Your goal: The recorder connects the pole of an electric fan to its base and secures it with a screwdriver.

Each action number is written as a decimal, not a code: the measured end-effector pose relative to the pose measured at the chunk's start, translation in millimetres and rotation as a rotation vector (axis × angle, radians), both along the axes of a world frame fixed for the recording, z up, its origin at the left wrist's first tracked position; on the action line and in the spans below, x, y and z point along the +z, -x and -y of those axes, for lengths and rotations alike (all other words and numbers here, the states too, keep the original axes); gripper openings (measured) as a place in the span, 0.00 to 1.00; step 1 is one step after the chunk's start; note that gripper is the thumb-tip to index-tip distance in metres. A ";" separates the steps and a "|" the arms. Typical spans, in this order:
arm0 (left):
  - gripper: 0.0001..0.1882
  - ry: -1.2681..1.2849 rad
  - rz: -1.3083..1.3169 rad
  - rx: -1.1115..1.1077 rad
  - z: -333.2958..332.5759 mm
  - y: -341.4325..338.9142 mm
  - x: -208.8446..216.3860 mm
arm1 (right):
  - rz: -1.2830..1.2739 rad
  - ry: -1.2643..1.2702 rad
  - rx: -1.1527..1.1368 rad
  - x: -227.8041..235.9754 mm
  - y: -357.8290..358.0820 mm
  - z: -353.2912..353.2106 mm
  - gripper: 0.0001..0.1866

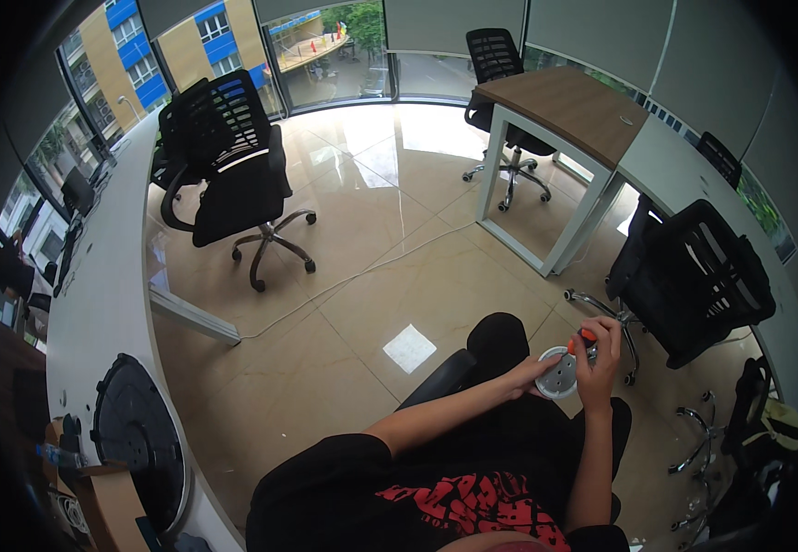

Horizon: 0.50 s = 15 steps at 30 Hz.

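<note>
Above my lap, my left hand [530,377] grips a white round part [558,379] with several dark holes in its face. Its kind is not clear from here. My right hand [601,354] is closed around the red-and-black handle of a screwdriver [585,340]. The screwdriver leans over the upper right of the round part, its tip close to that face. Whether the tip sits in a hole or on a screw is too small to tell.
A white desk [109,322] curves along the left, bearing a large black round lid [138,442] and a cardboard box [109,501]. Black office chairs [233,175] stand around. A brown-topped table [574,106] is at far right. A white sheet [409,349] and a cable [353,276] lie on the floor.
</note>
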<state>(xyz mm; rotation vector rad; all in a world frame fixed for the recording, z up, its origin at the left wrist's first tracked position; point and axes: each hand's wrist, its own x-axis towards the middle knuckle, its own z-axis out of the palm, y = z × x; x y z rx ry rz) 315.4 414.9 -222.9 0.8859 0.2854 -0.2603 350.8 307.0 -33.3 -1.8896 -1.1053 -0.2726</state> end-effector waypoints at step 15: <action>0.33 -0.055 0.034 -0.334 53.7 -56.8 11.2 | 0.007 -0.041 -0.340 -4.2 -14.4 58.7 0.11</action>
